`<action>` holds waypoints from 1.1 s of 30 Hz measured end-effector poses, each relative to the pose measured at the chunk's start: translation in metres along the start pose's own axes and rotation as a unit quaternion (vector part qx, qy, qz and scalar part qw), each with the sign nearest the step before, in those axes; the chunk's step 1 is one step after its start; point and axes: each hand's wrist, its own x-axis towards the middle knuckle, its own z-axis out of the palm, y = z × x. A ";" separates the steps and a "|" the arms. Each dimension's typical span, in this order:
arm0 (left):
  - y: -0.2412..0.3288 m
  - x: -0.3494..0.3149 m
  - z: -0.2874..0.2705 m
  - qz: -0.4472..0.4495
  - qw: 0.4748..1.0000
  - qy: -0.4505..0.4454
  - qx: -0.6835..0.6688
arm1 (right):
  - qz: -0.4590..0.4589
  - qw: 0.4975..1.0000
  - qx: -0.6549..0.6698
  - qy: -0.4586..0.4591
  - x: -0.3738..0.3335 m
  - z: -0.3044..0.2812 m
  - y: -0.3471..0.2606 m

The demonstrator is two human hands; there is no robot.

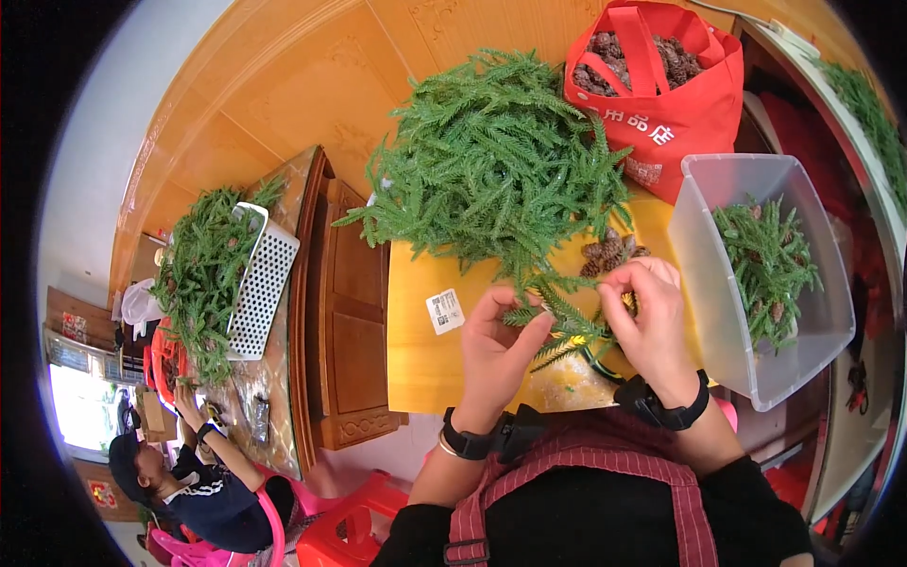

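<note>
My left hand [496, 350] and my right hand [647, 317] are both closed on a small green pine sprig [562, 326] held over a yellow table [420, 340]. A brown pine cone [609, 253] lies on the table just above my right hand. Behind it spreads a big heap of green pine sprigs [496, 165]. To the right, a clear plastic bin [746, 331] holds several finished sprigs with cones [770, 269]. A red cloth bag [675, 118] full of pine cones stands at the back right.
A white label sticker [444, 312] sits on the yellow table. At left, a wooden cabinet [345, 321] and a second table carry a white perforated basket [260, 283] and more greenery [198, 265]. Another person [194, 482] sits at the lower left on a pink chair.
</note>
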 end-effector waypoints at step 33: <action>0.000 0.001 0.001 0.162 0.919 -0.073 0.352 | -0.082 0.991 0.097 -0.053 0.001 0.000 -0.012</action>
